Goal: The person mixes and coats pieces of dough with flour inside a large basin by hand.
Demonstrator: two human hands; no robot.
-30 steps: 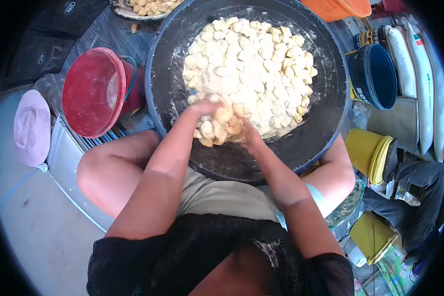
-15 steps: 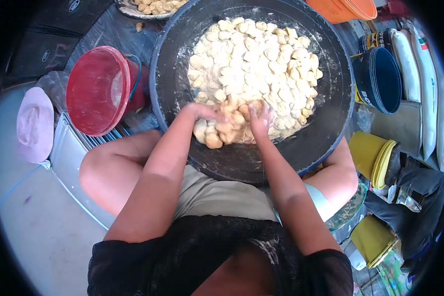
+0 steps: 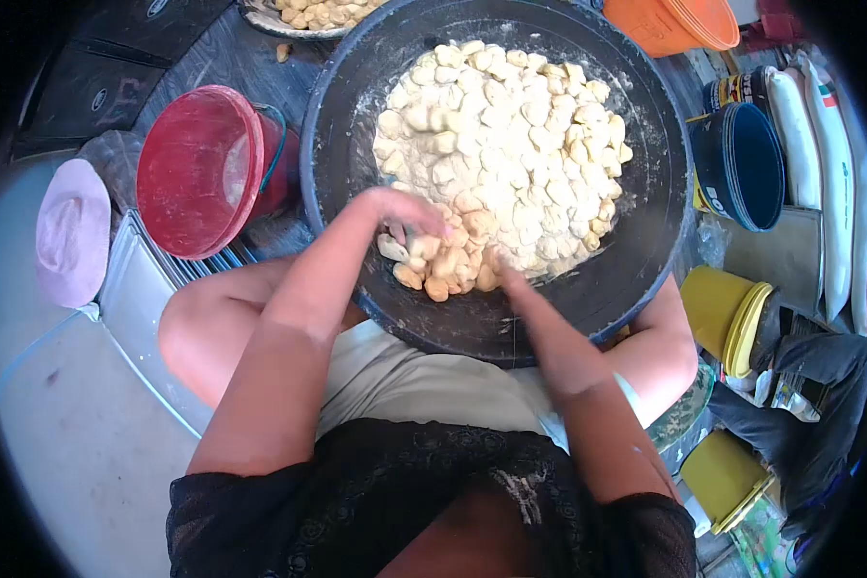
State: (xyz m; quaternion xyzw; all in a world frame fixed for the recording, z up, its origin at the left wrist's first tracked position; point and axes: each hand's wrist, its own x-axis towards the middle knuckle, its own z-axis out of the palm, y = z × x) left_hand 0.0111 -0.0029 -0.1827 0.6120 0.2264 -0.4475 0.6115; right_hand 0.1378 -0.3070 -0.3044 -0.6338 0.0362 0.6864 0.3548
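A large round black tub sits across my folded legs. Pale, rounded dough pieces dusted with a flour-like powder spread over its floor. My left hand is at the near left of the heap, fingers apart and slightly blurred, over a cluster of browner pieces. On the other side of that cluster is my right hand; its fingers are mostly hidden against the pieces, so its grip does not show.
To the left stand a red bucket and a pink hat. A second pan of pieces is at the top. An orange tub, a dark blue bucket, yellow buckets and white sacks line the right, near another person's trousered leg.
My left hand has lifted slightly and its fingers have spread. My right hand has dropped lower, nearer the tub's front. The browner pieces between them have shifted.
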